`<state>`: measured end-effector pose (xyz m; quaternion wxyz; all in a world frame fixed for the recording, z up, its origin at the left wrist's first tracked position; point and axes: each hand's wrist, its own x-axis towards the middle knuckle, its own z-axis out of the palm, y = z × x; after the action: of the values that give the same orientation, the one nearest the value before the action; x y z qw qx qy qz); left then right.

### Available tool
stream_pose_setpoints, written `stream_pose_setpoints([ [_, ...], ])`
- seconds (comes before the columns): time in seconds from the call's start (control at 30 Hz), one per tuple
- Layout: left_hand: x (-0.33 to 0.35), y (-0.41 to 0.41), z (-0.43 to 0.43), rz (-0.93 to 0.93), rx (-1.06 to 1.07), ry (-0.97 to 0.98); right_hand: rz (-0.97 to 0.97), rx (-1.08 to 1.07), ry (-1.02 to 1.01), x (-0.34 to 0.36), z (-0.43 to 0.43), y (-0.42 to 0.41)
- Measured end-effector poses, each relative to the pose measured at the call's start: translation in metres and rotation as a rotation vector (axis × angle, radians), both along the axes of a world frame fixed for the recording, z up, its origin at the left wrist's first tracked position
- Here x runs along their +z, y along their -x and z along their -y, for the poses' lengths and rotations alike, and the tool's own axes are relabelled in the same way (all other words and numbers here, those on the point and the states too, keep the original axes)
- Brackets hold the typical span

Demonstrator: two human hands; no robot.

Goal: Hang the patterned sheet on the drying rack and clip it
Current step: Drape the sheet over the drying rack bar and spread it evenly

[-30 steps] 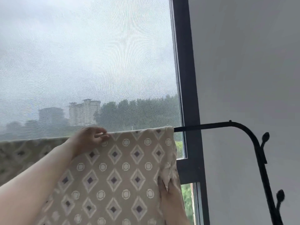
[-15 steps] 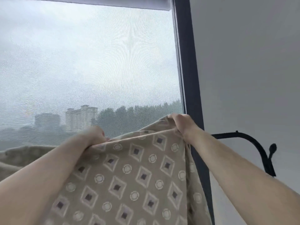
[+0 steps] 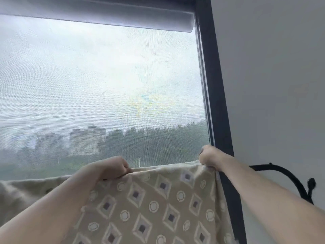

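Note:
The patterned sheet is beige with diamonds and circles, and it hangs across the lower half of the view. My left hand grips its top edge near the middle. My right hand is closed on the sheet's top right corner, beside the window frame. The drying rack shows only as a black curved bar with a knobbed hook at the right, past my right forearm. The rack's straight rail is hidden behind the sheet. No clip is in view.
A dark window frame runs down just right of the sheet. A roller blind sits at the window's top. A plain grey wall fills the right side.
My right hand came up from the sheet's lower right edge to its top right corner. The top edge, bunched and raised half a second ago, now lies stretched nearly level between both hands.

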<state>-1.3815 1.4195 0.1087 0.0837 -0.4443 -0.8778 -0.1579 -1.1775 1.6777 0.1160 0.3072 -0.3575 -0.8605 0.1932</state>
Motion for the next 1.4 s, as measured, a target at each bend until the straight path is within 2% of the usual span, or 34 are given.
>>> stream_pose_setpoints([
  [0.07,0.005,0.004,-0.005,0.102,0.062,0.091,0.340,-0.087,-0.205,0.006,0.008,0.001],
  [0.13,0.010,0.006,-0.009,0.281,0.080,0.196,0.631,-0.152,-0.319,0.010,0.015,0.001],
  [0.2,0.014,0.006,-0.010,0.371,0.078,0.317,0.892,-0.164,-0.433,0.012,0.013,0.005],
  [0.27,0.014,0.007,-0.016,0.367,0.072,0.318,1.027,-0.165,-0.493,0.013,0.007,0.008],
  [0.33,0.013,0.005,-0.016,0.152,0.045,0.185,1.069,-0.156,-0.493,0.014,0.005,0.006],
  [0.4,0.006,0.002,-0.007,-0.109,-0.016,0.025,0.883,-0.149,-0.429,0.012,0.005,-0.003],
  [0.47,-0.008,-0.002,0.012,-0.210,-0.077,-0.126,0.588,-0.122,-0.386,-0.001,0.005,-0.017],
  [0.5,-0.017,0.000,0.023,-0.240,-0.092,-0.198,0.377,-0.119,-0.410,-0.013,0.008,-0.025],
  [0.6,-0.047,0.013,0.054,-0.411,-0.147,-0.393,-0.445,-0.091,-0.483,-0.083,0.022,-0.038],
  [0.63,-0.056,0.020,0.061,-0.493,-0.169,-0.443,-0.639,-0.081,-0.405,-0.108,0.032,-0.041],
  [0.67,-0.065,0.024,0.067,-0.572,-0.171,-0.479,-0.750,-0.053,-0.268,-0.128,0.040,-0.042],
  [0.77,-0.080,0.038,0.084,-0.697,-0.074,-0.541,-0.804,0.134,0.242,-0.158,0.058,-0.039],
  [0.8,-0.081,0.041,0.089,-0.698,-0.067,-0.565,-0.810,0.147,0.317,-0.162,0.058,-0.038],
  [0.83,-0.081,0.043,0.094,-0.685,-0.077,-0.575,-0.830,0.142,0.346,-0.164,0.058,-0.035],
  [0.9,-0.076,0.043,0.096,-0.640,-0.109,-0.606,-0.809,0.068,0.266,-0.167,0.058,-0.032],
  [0.97,-0.067,0.037,0.093,-0.469,-0.118,-0.619,-0.767,0.004,0.226,-0.169,0.062,-0.033],
  [1.03,-0.055,0.037,0.086,-0.325,-0.078,-0.606,-0.771,0.050,0.320,-0.167,0.071,-0.040],
  [1.13,-0.038,0.043,0.072,-0.348,0.023,-0.546,-0.652,0.127,0.548,-0.178,0.074,-0.049],
  [1.23,-0.027,0.048,0.057,-0.380,0.121,-0.570,-0.450,0.159,0.536,-0.211,0.063,-0.050],
  [1.33,-0.021,0.050,0.043,-0.451,0.184,-0.598,-0.491,0.202,0.576,-0.215,0.095,-0.054],
  [1.4,-0.015,0.053,0.039,-0.437,0.217,-0.559,-0.676,0.211,0.621,-0.222,0.094,-0.053],
])
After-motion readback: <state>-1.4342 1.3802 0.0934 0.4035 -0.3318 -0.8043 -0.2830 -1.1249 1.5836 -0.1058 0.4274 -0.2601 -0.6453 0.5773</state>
